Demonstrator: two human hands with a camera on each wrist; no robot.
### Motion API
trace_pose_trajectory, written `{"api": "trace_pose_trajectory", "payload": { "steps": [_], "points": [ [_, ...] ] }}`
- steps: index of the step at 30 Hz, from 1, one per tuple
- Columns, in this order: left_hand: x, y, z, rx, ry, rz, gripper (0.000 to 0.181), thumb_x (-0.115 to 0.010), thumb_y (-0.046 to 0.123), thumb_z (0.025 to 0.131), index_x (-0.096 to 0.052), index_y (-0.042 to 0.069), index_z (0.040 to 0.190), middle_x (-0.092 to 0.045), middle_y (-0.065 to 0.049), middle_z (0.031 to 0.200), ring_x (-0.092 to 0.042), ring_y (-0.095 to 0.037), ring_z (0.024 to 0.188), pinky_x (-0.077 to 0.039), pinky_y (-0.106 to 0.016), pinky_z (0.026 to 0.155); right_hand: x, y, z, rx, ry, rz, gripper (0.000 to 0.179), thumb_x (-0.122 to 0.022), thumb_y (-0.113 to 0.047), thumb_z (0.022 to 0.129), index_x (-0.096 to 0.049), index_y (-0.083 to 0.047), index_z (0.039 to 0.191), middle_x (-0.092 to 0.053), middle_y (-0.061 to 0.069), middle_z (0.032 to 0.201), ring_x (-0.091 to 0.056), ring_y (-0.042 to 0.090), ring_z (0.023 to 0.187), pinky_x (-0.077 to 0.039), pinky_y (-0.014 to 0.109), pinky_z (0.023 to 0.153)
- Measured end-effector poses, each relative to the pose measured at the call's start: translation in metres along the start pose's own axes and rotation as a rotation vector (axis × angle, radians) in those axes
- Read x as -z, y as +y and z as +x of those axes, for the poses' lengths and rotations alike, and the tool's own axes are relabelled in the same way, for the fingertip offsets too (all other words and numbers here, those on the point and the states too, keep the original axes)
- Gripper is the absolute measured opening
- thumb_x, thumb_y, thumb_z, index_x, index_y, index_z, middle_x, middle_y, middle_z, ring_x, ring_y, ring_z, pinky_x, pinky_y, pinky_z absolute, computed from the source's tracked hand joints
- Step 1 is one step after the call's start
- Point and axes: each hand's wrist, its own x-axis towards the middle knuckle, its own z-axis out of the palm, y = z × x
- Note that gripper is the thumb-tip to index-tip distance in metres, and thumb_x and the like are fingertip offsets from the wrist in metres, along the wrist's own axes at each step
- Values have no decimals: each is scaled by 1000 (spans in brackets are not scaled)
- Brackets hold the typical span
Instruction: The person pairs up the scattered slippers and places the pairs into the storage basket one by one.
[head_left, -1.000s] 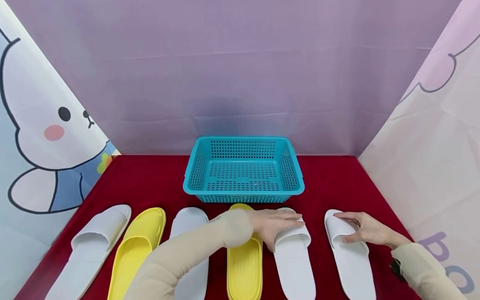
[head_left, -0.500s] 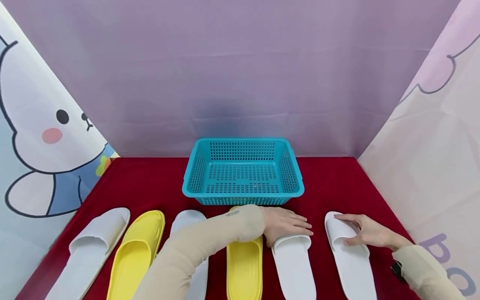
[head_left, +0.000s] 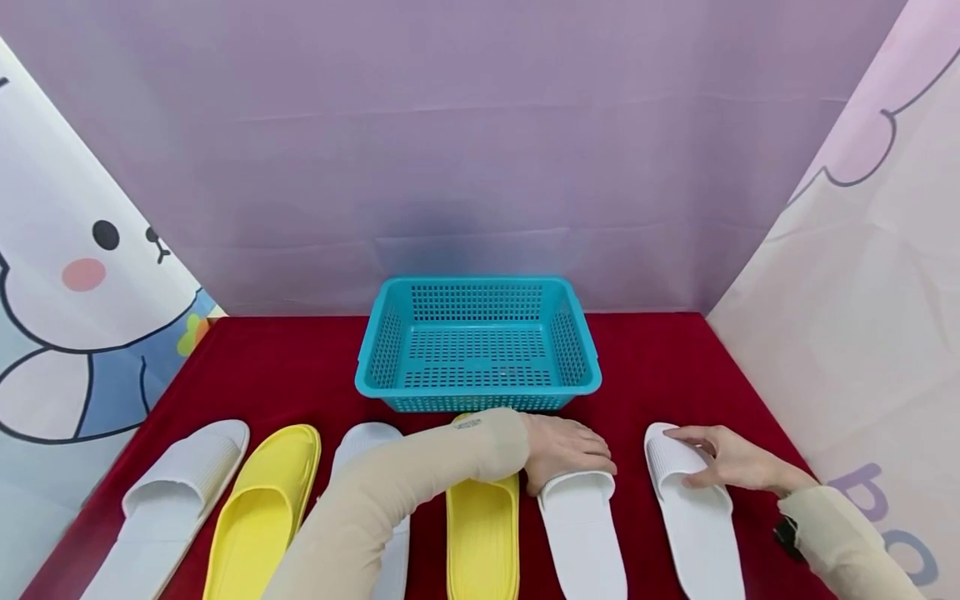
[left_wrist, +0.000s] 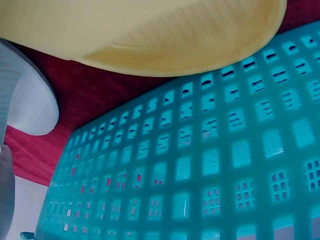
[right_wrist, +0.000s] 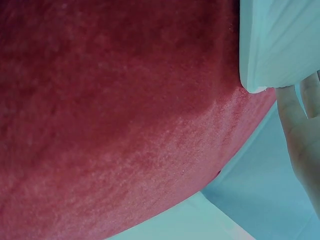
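In the head view, my left hand (head_left: 567, 451) lies across the ribbed toe of a white slipper (head_left: 583, 542), its thumb at the left edge and fingers bent over the right, gripping it. Most of that toe is hidden under the hand. Farther right, my right hand (head_left: 733, 460) spans the upper of another white slipper (head_left: 705, 533), the thumb at the strap's opening and fingers near the toe tip. Both slippers lie on the red cloth. The right wrist view catches fingers (right_wrist: 292, 112) at the end of the white slipper (right_wrist: 280, 45).
A turquoise basket (head_left: 480, 402) with nothing in it stands at the back. My left forearm passes over a yellow slipper (head_left: 482, 542) and a white slipper (head_left: 367, 435). At left lie another yellow slipper (head_left: 262, 500) and another white one (head_left: 176, 483) on the red cloth (head_left: 292, 367).
My left hand has moved slightly forward over the slipper's toe, and its fingers have bent down from nearly straight. The right hand keeps its place. The whole head view has shifted slightly.
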Motion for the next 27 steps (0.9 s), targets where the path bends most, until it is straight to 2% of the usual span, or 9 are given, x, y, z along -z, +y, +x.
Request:
{"api": "trace_pose_trajectory", "payload": {
  "steps": [3,8,11,14,18,27],
  "points": [
    [0,1,0,1,0,4,109,-77,50,59,-17,23,145,-26,9,145,-21,-6,134,-15,-16,111,1,-2,-2,5,12,-9,63,-74,-22,73,-50,-1,128,-50,22,126,-47,27,106,-48,27,76],
    [-2,0,-4,6,16,-11,106,-77,50,60,-19,23,144,-27,9,145,-21,-7,134,-16,-18,111,5,-3,-5,16,72,-43,61,-75,-25,73,-53,-2,125,-55,17,122,-49,4,100,-46,18,76],
    [-3,0,-5,13,35,-29,105,-78,49,60,-21,22,143,-29,8,144,-22,-7,134,-15,-21,112,9,-2,-8,15,109,-62,63,-76,-26,72,-54,-1,125,-57,17,120,-48,-6,95,-46,17,76],
    [-2,-1,-7,31,56,-34,104,-77,50,59,-22,22,143,-30,8,142,-24,-8,132,-18,-22,112,12,-3,-10,3,133,-79,65,-77,-28,71,-53,0,125,-58,18,119,-49,-5,94,-48,18,73],
    [0,-3,-9,59,84,-34,104,-76,54,58,-23,21,142,-32,8,142,-26,-9,131,-25,-20,108,18,-9,-14,5,167,-106,66,-77,-29,71,-53,1,124,-59,19,117,-54,1,93,-50,19,70],
    [9,-4,-12,96,124,-10,103,-72,56,60,-24,17,142,-32,7,143,-25,-10,132,-16,-18,111,34,-21,-19,23,259,-197,66,-79,-29,69,-56,0,122,-61,18,115,-48,-12,89,-49,18,71]
  ]
}}
